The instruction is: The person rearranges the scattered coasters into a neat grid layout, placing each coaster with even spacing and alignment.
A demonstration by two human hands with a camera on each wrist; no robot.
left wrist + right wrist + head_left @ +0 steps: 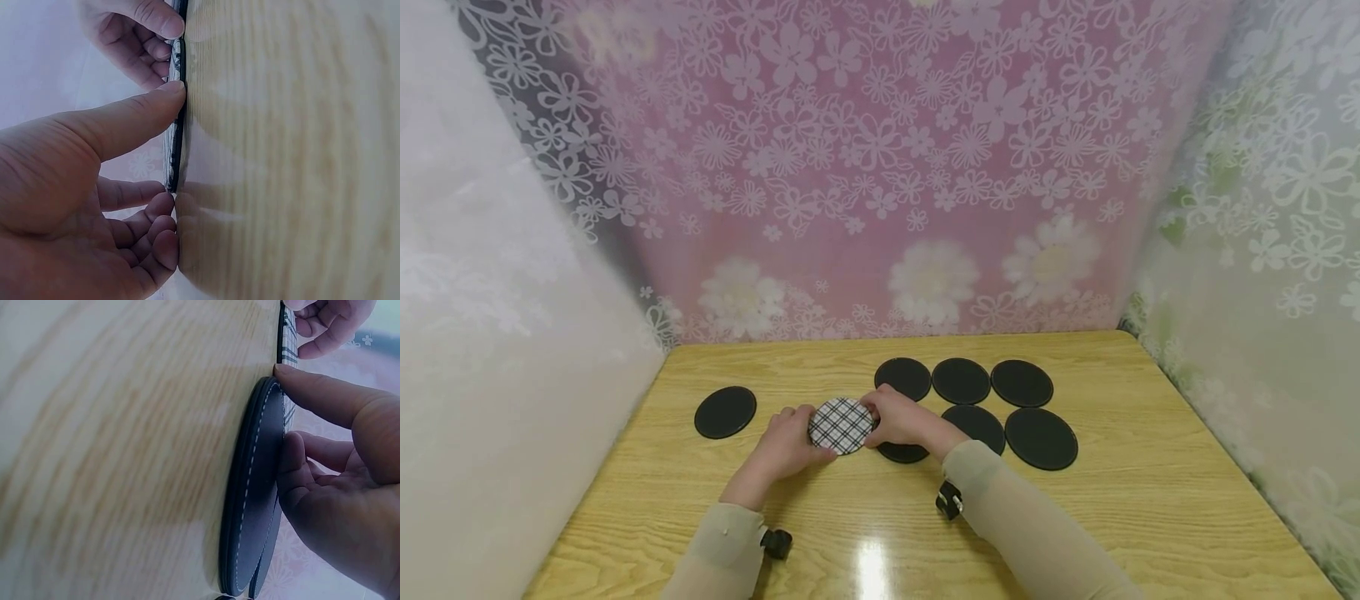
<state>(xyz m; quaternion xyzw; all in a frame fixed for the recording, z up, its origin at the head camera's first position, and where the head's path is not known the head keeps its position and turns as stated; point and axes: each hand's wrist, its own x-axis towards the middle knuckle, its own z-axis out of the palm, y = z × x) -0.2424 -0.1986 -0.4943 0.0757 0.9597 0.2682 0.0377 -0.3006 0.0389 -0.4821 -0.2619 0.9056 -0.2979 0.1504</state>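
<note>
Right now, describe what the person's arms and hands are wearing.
Both arms wear snug, pale beige long sleeves, left sleeve and right sleeve. A small black wrist camera is strapped under the left wrist and another black wrist camera under the right. The left hand and right hand are bare, without gloves.

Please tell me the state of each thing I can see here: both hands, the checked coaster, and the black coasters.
Left hand: holds the plaid coaster's left edge.
Right hand: holds its right edge.
Round black-and-white plaid coaster: pattern side up, on the wooden table, between both hands.
Black round coaster under the right hand: flat, partly covered.
Lone black round coaster at left: flat, apart, untouched.
Five other black round coasters: flat, grouped at right.
</note>
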